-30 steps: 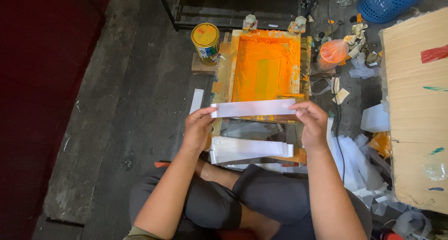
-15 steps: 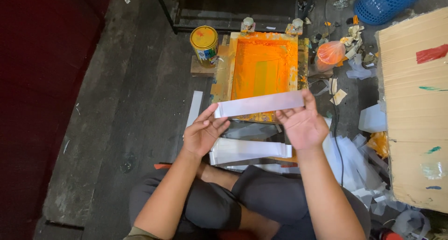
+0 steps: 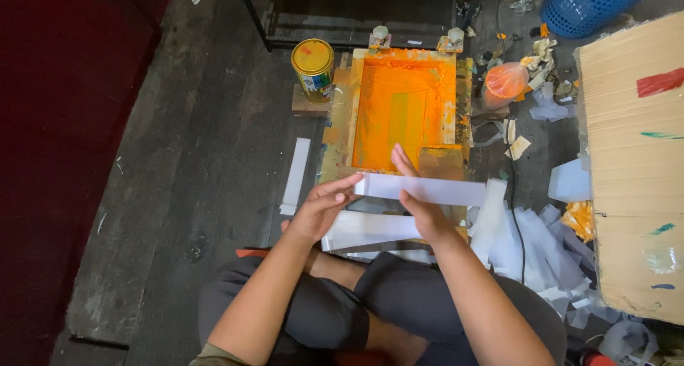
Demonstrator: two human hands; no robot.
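White paper strip (image 3: 427, 189) lies level across the near edge of the orange-stained printing frame (image 3: 403, 110), held above a stack of similar white strips (image 3: 370, 229) just in front of the person's crossed legs. Left hand (image 3: 322, 208) pinches the strip's left end between thumb and fingertips. Right hand (image 3: 417, 202) lies over the strip's middle, fingers stretched forward and flat, thumb tucked under its near edge.

Left of the frame stands a round tin (image 3: 313, 67) with a yellow lid smeared with red, set on a small wooden block. One more white strip (image 3: 296, 174) lies alone on the dark plank floor (image 3: 178, 195). To the right, a heap of loose white strips (image 3: 534, 245) spreads beside a large brown cardboard sheet (image 3: 634, 166) bearing a red bar and green marks. An orange plastic bag (image 3: 507, 79) and a blue basket (image 3: 584, 6) sit beyond.
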